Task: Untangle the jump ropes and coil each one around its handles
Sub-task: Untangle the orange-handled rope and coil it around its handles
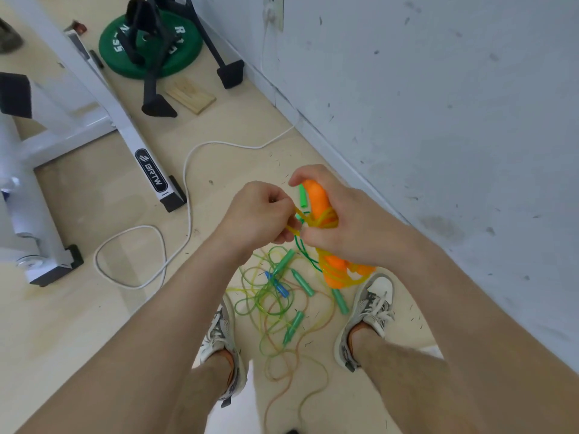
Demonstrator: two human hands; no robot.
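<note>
My right hand (340, 220) grips the orange handles (318, 197) of a jump rope, with a yellow-orange cord (326, 222) wound round them. A small green handle (302, 195) sticks up beside them. My left hand (260, 214) pinches a strand of that yellow cord just left of the handles. More orange handle and cord loops (340, 272) hang below my right hand. On the floor between my shoes lies a tangle of green and yellow ropes (269, 305) with several green handles (302, 281) and a blue one (277, 285).
A white wall (438, 104) runs along the right. A white cable (188, 189) loops over the floor to the left. A white machine frame (94, 120), a green weight plate (150, 42), black stand legs (156, 101) and a wooden block (191, 95) stand further back.
</note>
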